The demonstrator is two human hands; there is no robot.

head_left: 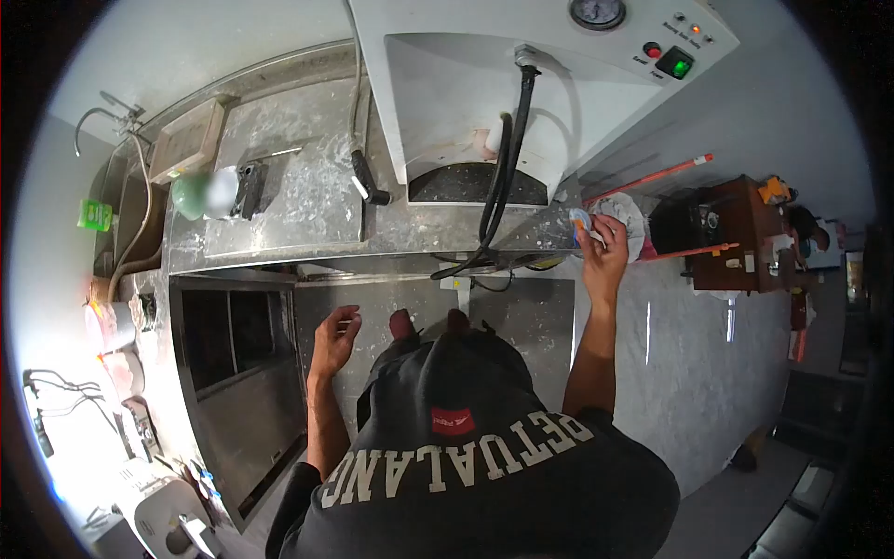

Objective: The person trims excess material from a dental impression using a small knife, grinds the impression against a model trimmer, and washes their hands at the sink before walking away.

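The person's right hand is raised at the right end of the grey desk, by its front corner. Its fingers are pinching a small orange-and-blue piece, whose exact shape is too small to tell. A whitish bag shows just behind that hand, beyond the desk's right edge.

The left hand hangs below the desk's front edge, left of the person's feet, its fingers loosely bent and a little apart, with nothing visible between them.

A white machine stands over the right half of the desk, its switch lit green; black hoses run from it down past the front edge. Left of it a black nozzle lies on the desk. Toward the left edge are a blurred green-and-white object and, nearer the back left corner, a wooden box.
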